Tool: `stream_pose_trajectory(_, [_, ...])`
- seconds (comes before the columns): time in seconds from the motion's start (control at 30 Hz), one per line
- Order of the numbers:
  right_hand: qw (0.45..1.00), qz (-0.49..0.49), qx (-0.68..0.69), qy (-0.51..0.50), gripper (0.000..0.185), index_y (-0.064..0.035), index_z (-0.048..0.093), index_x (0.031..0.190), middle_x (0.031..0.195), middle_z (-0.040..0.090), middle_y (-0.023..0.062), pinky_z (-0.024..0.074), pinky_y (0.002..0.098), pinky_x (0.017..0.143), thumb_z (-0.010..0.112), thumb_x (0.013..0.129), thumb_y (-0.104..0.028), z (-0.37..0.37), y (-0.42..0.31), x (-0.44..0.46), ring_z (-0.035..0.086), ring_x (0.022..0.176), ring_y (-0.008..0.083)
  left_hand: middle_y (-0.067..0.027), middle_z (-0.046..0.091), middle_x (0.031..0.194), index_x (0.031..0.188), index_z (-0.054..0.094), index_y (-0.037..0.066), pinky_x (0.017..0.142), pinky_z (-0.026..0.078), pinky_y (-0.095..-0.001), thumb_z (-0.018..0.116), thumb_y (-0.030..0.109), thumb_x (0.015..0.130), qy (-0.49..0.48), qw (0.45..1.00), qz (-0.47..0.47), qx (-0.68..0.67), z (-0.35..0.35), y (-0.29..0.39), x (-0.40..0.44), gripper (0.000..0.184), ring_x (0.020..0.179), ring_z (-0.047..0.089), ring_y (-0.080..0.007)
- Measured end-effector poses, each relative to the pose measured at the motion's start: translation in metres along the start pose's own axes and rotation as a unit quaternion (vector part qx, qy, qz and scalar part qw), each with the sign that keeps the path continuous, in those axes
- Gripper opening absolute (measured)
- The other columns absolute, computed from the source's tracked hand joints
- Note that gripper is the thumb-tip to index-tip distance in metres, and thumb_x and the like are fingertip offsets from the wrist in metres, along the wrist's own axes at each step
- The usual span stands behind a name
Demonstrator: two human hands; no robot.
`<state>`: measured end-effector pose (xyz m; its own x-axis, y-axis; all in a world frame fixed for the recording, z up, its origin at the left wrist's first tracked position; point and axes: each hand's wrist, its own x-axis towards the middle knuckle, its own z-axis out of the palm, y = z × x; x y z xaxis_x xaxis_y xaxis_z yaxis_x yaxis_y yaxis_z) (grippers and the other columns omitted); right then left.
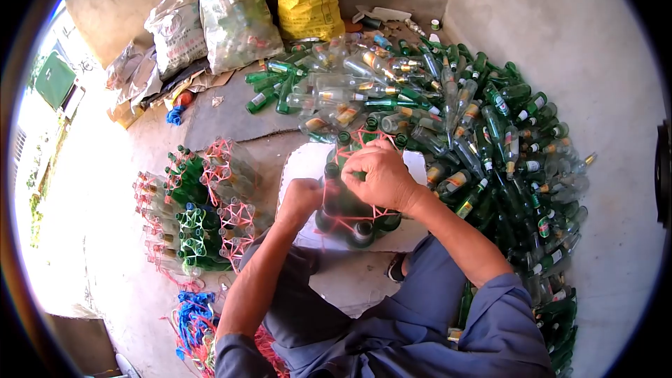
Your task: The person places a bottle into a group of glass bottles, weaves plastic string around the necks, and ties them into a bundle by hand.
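Note:
A cluster of green glass bottles (362, 232) stands upright on a white board (297, 168) between my knees. Pink plastic string (343, 220) runs around and between the bottle necks. My right hand (381, 176) is over the cluster, its fingers curled and pinched on the string; the exact grip is partly hidden. At the cluster's left side, my left hand (301, 201) is closed in a fist, and what it holds cannot be made out. Some bottles behind the hands are blurred or covered.
Bundles of string-tied bottles (199, 210) stand at left, above a heap of blue and red string (196, 318). Loose bottles (483, 140) pile up behind and along the right wall. Filled clear sacks (238, 17) and a yellow sack (306, 0) lean at the back.

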<state>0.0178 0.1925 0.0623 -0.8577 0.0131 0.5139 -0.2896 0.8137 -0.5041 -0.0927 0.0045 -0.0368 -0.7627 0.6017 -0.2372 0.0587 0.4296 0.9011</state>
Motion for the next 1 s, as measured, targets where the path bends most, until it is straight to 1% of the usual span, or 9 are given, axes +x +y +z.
stream_pose_trajectory(0.13, [0.995,0.001,-0.066,-0.076,0.007,-0.0132,0.077,0.081,0.083,0.075,0.0050,0.0381,0.0481,0.108,0.074,0.082,-0.020,0.003,-0.005,-0.005,0.070,0.091,0.0225,-0.0108,0.061,0.056,0.072,0.069,-0.009,0.053,0.045,-0.0363,0.078,0.042,0.083,-0.015,1.000,0.024,-0.009,0.004,-0.002,0.005,0.053,0.056,0.051,-0.0101])
stream_pose_trajectory(0.2, [0.991,0.015,-0.080,-0.107,0.011,-0.0140,0.079,0.081,0.080,0.074,0.0059,0.0370,0.0493,0.109,0.074,0.083,-0.024,0.003,-0.008,-0.004,0.070,0.088,0.0233,-0.0115,0.061,0.056,0.075,0.070,-0.009,0.054,0.046,-0.0358,0.078,0.042,0.083,-0.013,0.999,0.023,0.037,-0.001,0.007,0.001,0.053,0.056,0.052,-0.0100])
stream_pose_trajectory(0.33, [0.979,0.025,-0.128,-0.158,0.020,-0.0152,0.081,0.079,0.073,0.071,0.0074,0.0328,0.0525,0.112,0.073,0.085,-0.032,0.002,-0.016,-0.002,0.069,0.082,0.0254,-0.0130,0.062,0.057,0.081,0.072,-0.009,0.054,0.047,-0.0357,0.077,0.040,0.083,-0.013,0.996,0.074,0.039,0.002,-0.001,0.004,0.050,0.056,0.053,-0.0099])
stream_pose_trajectory(0.43, [0.984,0.012,-0.126,-0.126,0.023,-0.0157,0.081,0.076,0.071,0.070,0.0082,0.0287,0.0560,0.113,0.072,0.084,-0.035,0.016,-0.012,-0.005,0.069,0.084,0.0263,-0.0133,0.062,0.057,0.082,0.072,-0.009,0.054,0.047,-0.0355,0.077,0.037,0.084,0.005,0.995,0.097,0.030,0.006,-0.002,0.003,0.046,0.056,0.052,-0.0093])
stream_pose_trajectory(0.57, [0.987,0.049,-0.125,-0.084,0.020,-0.0133,0.078,0.071,0.072,0.070,0.0086,0.0256,0.0585,0.115,0.072,0.081,-0.029,0.028,-0.011,-0.005,0.069,0.089,0.0270,-0.0108,0.061,0.057,0.081,0.072,-0.009,0.053,0.046,-0.0343,0.077,0.032,0.084,0.001,0.991,0.134,-0.002,0.013,-0.032,0.023,0.042,0.057,0.052,-0.0080])
stream_pose_trajectory(0.63, [0.990,0.049,-0.120,-0.052,0.019,-0.0108,0.075,0.067,0.073,0.070,0.0083,0.0254,0.0585,0.115,0.072,0.079,-0.025,0.035,-0.010,-0.004,0.069,0.093,0.0271,-0.0082,0.061,0.057,0.079,0.072,-0.009,0.052,0.045,-0.0329,0.077,0.030,0.084,0.001,0.993,0.117,-0.009,0.010,-0.021,0.017,0.040,0.058,0.051,-0.0072])
stream_pose_trajectory(0.73, [0.999,0.028,-0.045,0.008,0.011,-0.0096,0.072,0.062,0.070,0.070,0.0073,0.0275,0.0516,0.112,0.073,0.071,-0.016,0.032,-0.005,-0.004,0.066,0.081,0.0258,-0.0042,0.062,0.059,0.077,0.072,-0.008,0.051,0.044,-0.0305,0.076,0.030,0.086,-0.010,0.998,0.047,-0.026,0.008,-0.006,0.000,0.039,0.058,0.051,-0.0065])
stream_pose_trajectory(0.9, [0.995,0.045,-0.033,-0.080,0.012,-0.0081,0.069,0.059,0.066,0.068,0.0082,0.0277,0.0501,0.112,0.071,0.070,-0.014,0.014,-0.005,0.003,0.065,0.074,0.0272,-0.0022,0.064,0.065,0.079,0.075,-0.005,0.054,0.045,-0.0280,0.074,0.033,0.090,-0.051,0.993,-0.025,-0.101,0.005,0.010,-0.012,0.040,0.061,0.056,-0.0075])
stream_pose_trajectory(1.0, [0.992,0.063,-0.009,-0.112,0.012,-0.0077,0.069,0.059,0.064,0.067,0.0083,0.0279,0.0493,0.112,0.071,0.069,-0.014,0.008,-0.011,0.008,0.065,0.070,0.0269,-0.0025,0.066,0.071,0.085,0.076,-0.005,0.058,0.046,-0.0269,0.073,0.034,0.091,-0.064,0.993,-0.026,-0.099,0.002,0.014,-0.011,0.039,0.067,0.059,-0.0076])
